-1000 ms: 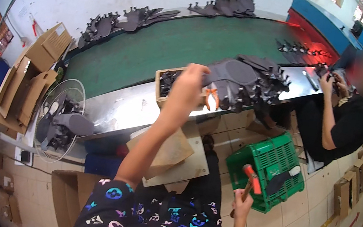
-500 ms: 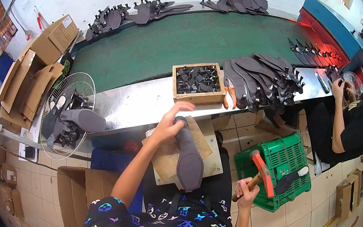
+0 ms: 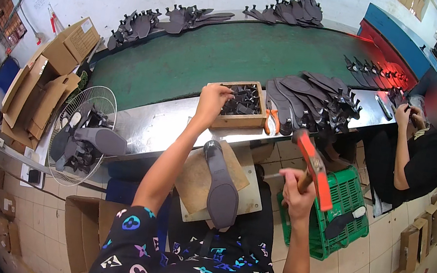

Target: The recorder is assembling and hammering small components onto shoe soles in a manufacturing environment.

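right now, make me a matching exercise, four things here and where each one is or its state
1. hammer
2. wooden box
3. single shoe sole
4. orange-handled pliers

A. lying over the pale board
B. gripped in the right hand
C. between the box and the pile of soles
D. holding small black pieces, left hand at its edge

Pairs: 1-B, 2-D, 3-A, 4-C

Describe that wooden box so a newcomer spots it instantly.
Find the long green belt, then the metal ledge along its near side. There, left of the heaped grey soles and orange-handled pliers, sits the wooden box, set apart by its small black pieces.
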The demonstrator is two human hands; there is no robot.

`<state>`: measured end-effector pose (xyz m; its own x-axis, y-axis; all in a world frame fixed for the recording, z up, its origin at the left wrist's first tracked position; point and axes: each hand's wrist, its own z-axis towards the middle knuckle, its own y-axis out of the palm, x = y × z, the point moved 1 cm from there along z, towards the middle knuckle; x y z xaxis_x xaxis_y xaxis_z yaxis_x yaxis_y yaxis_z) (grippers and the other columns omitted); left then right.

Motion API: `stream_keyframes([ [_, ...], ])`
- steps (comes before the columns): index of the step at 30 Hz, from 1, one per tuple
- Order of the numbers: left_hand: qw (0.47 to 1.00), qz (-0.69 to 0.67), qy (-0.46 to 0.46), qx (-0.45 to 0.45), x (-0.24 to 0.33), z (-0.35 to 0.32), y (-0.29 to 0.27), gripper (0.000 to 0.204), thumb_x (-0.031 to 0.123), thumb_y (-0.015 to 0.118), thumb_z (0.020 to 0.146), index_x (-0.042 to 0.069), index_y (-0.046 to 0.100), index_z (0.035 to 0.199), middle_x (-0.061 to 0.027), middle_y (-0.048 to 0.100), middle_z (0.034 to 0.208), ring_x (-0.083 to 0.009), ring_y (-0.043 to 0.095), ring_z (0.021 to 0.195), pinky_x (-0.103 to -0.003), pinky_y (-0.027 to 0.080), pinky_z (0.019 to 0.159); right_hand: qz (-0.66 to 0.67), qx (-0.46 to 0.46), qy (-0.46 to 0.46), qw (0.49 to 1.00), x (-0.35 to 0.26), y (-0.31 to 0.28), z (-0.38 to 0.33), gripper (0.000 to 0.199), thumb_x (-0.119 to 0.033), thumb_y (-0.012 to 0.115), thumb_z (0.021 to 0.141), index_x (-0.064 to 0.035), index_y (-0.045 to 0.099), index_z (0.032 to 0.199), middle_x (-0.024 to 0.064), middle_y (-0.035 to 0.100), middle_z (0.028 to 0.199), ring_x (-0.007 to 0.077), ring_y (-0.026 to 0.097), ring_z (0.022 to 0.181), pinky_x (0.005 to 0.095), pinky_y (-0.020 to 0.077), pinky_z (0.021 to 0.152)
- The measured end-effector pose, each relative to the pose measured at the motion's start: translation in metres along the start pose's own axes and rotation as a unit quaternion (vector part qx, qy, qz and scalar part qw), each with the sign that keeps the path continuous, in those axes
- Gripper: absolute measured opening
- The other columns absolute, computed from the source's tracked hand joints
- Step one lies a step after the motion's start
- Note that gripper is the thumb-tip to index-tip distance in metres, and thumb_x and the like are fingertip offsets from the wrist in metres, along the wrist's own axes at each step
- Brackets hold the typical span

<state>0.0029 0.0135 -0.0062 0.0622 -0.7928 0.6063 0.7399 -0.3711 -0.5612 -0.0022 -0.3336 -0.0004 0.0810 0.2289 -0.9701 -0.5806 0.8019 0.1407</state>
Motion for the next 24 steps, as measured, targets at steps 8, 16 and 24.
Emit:
stream_keyframes([
  [8,0.818,-0.518,-0.240,-0.069,0.132,-0.086,-0.087,0.021,0.015,0.064,0.096,-0.006,0.067,0.103,-0.0135,0.071,0.094,-0.0167,0.067,0.074,-0.025,0.052,0.061,-0.056,-0.074,-0.059,0.994,-0.065,0.054,0.043,0.025,-0.019,0.071,0.093,-0.0004,0.067,0.110,0.0017,0.063,0.078,0.0011,0.047,0.050,0.0175,0.0308,0.043],
  [16,0.787,-0.573,-0.229,-0.011,0.169,-0.139,-0.116,0.020,0.012,0.069,0.094,-0.005,0.069,0.105,-0.0103,0.069,0.087,-0.0153,0.066,0.072,-0.026,0.054,0.059,-0.101,-0.153,-0.113,0.976,-0.066,0.096,0.025,0.029,-0.007,0.074,0.087,0.0020,0.065,0.113,0.0130,0.062,0.117,0.0181,0.066,0.095,0.0274,0.0576,0.078],
  [24,0.812,-0.535,-0.231,0.011,0.167,-0.162,-0.113,0.016,0.005,0.067,0.093,-0.004,0.069,0.106,-0.0074,0.067,0.091,-0.0119,0.063,0.071,-0.024,0.051,0.059,0.122,-0.154,-0.011,0.980,-0.056,0.110,0.005,0.026,-0.011,0.072,0.091,0.0034,0.066,0.111,0.0161,0.068,0.109,0.0040,0.055,0.057,0.0167,0.0370,0.044],
])
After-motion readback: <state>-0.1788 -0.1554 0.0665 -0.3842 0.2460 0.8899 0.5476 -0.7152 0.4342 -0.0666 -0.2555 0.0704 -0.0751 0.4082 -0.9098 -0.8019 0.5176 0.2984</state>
